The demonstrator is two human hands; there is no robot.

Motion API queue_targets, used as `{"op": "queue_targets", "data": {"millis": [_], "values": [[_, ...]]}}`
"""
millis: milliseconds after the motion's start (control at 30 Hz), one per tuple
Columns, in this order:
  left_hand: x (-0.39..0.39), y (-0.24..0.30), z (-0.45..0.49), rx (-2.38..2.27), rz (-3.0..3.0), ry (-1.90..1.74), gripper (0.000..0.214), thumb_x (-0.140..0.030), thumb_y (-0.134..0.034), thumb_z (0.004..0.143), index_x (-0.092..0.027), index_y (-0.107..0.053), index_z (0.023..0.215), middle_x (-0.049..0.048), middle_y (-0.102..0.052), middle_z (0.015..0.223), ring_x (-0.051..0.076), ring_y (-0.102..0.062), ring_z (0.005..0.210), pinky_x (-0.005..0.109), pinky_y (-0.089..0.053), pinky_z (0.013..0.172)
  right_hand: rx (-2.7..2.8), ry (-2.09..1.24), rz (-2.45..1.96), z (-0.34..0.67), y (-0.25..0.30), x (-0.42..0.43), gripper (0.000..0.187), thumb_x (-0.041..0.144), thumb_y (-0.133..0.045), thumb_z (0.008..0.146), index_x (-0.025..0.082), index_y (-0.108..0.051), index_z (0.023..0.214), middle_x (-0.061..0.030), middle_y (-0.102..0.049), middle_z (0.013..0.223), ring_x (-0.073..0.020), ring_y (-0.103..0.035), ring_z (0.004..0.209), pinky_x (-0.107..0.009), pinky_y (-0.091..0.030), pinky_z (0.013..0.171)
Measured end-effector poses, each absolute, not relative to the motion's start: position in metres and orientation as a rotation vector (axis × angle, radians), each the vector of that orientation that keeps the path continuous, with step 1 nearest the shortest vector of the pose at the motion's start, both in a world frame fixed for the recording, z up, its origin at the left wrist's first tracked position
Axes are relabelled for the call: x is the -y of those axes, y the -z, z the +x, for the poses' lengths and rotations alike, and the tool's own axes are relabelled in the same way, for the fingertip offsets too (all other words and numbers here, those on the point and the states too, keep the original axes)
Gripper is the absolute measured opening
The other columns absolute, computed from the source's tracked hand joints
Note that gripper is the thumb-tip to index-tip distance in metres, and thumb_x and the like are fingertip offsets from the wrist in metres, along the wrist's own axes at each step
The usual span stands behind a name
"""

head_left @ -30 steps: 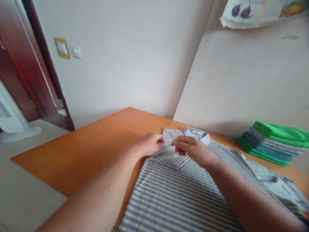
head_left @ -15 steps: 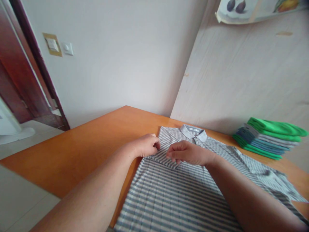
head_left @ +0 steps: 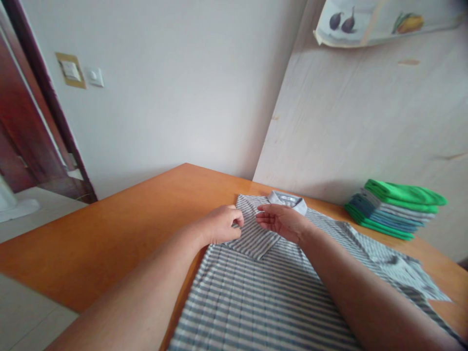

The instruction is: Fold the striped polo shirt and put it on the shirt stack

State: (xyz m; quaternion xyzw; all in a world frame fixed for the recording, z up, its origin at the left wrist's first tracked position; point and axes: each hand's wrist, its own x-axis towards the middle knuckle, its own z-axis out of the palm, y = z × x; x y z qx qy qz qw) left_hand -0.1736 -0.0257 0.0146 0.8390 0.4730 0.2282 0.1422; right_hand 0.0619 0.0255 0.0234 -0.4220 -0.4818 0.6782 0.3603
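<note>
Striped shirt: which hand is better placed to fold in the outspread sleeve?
Probably the right hand: the outspread sleeve lies on that side of the striped shirt, while the left hand is at the opposite edge, beside the folded-in sleeve.

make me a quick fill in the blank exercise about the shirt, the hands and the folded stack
1. The shirt spread on the table is patterned with grey and pale ____.
2. The hand nearer the collar is the person's ____ one.
3. Beside the left hand, a short ____ of the shirt is folded inward.
4. The top item of the folded stack is bright ____ in colour.

Missing words: stripes; right; sleeve; green.
</note>
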Motion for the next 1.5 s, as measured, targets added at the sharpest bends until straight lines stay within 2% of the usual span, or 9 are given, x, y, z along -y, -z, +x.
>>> {"op": "queue_targets", "data": {"millis": [233, 400, 567, 700, 900, 1100, 1267, 1367, 1500], "values": [[0.028, -0.014, -0.177, -1.382, 2.388, -0.512, 0.022, -0.016, -0.06, 0.064, -0.023, -0.066, 0.084, -0.0003, -0.06, 0.091, 0.015, -0.056, 0.075, 0.023, -0.04, 0.059, 0.828, -1.53, -1.251, 0.08, -0.012, -0.052, 0.006, 0.013, -0.051, 0.091, 0.014, -0.055, 0.095, -0.0101, -0.067, 0.079, -0.0159, -0.07, 0.073, -0.028, -0.061, 0.07], [0.029, -0.014, -0.174, -1.391, 2.407, -0.624, 0.02, -0.015, -0.057, 0.066, -0.023, -0.066, 0.082, 0.0001, -0.062, 0.088, 0.015, -0.056, 0.073, 0.023, -0.04, 0.06, 0.859, -1.7, -1.131, 0.075, -0.012, -0.048, 0.009, 0.009, -0.053, 0.088, 0.013, -0.055, 0.096, -0.0138, -0.068, 0.088, -0.0191, -0.071, 0.083, -0.031, -0.062, 0.074], [0.03, -0.017, -0.174, -1.377, 2.377, -0.597, 0.018, -0.014, -0.055, 0.065, -0.022, -0.065, 0.078, -0.0003, -0.065, 0.084, 0.015, -0.057, 0.072, 0.022, -0.039, 0.057, 0.827, -1.571, -1.138, 0.071, -0.008, -0.048, 0.006, 0.013, -0.054, 0.09, 0.015, -0.056, 0.095, -0.0102, -0.068, 0.086, -0.0163, -0.071, 0.081, -0.027, -0.062, 0.074], [0.031, -0.019, -0.176, -1.432, 2.29, -0.55, 0.015, -0.017, -0.053, 0.068, -0.022, -0.064, 0.075, -0.0015, -0.066, 0.073, 0.014, -0.058, 0.065, 0.023, -0.034, 0.051, 0.908, -1.665, -1.081, 0.067, -0.007, -0.045, 0.006, 0.014, -0.056, 0.089, 0.014, -0.058, 0.095, -0.0127, -0.069, 0.09, -0.0184, -0.071, 0.085, -0.029, -0.061, 0.077], [0.029, -0.017, -0.18, -1.493, 2.264, -0.473, 0.014, -0.019, -0.054, 0.067, -0.023, -0.065, 0.075, -0.0021, -0.067, 0.069, 0.014, -0.058, 0.061, 0.023, -0.032, 0.048, 0.966, -1.606, -1.203, 0.048, -0.014, -0.044, 0.001, 0.015, -0.057, 0.09, 0.016, -0.057, 0.09, -0.008, -0.067, 0.08, -0.0141, -0.069, 0.072, -0.024, -0.06, 0.07], [0.029, -0.024, -0.187, -1.696, 2.249, -0.363, 0.01, -0.033, -0.058, 0.071, -0.025, -0.064, 0.072, -0.0026, -0.065, 0.064, 0.015, -0.057, 0.058, 0.025, -0.032, 0.051, 0.974, -1.672, -1.118, 0.015, -0.023, -0.056, 0.003, 0.015, -0.055, 0.09, 0.014, -0.058, 0.09, -0.0101, -0.068, 0.081, -0.0164, -0.07, 0.076, -0.027, -0.06, 0.07], [0.037, -0.034, -0.189, -1.768, 2.238, -0.221, 0.024, -0.05, -0.067, 0.069, -0.026, -0.066, 0.074, -0.0027, -0.067, 0.068, 0.017, -0.058, 0.061, 0.027, -0.037, 0.058, 0.931, -1.672, -1.166, -0.001, -0.013, -0.071, 0.005, 0.013, -0.051, 0.091, 0.016, -0.055, 0.091, -0.0082, -0.065, 0.076, -0.0163, -0.069, 0.074, -0.026, -0.06, 0.065], [0.038, -0.036, -0.188, -1.78, 2.242, -0.183, 0.028, -0.054, -0.067, 0.068, -0.027, -0.067, 0.075, -0.0027, -0.068, 0.068, 0.017, -0.058, 0.061, 0.027, -0.038, 0.059, 0.907, -1.627, -1.181, -0.002, -0.012, -0.08, 0.005, 0.015, -0.05, 0.093, 0.018, -0.054, 0.092, -0.006, -0.063, 0.075, -0.0147, -0.067, 0.072, -0.023, -0.059, 0.063], [0.036, -0.034, -0.189, -1.766, 2.27, -0.176, 0.03, -0.056, -0.067, 0.068, -0.027, -0.068, 0.075, -0.0024, -0.069, 0.068, 0.017, -0.06, 0.061, 0.027, -0.039, 0.059, 0.92, -1.638, -1.16, -0.009, -0.014, -0.086, 0.004, 0.017, -0.051, 0.092, 0.016, -0.054, 0.093, -0.0083, -0.063, 0.079, -0.0151, -0.067, 0.074, -0.023, -0.059, 0.066]]}}
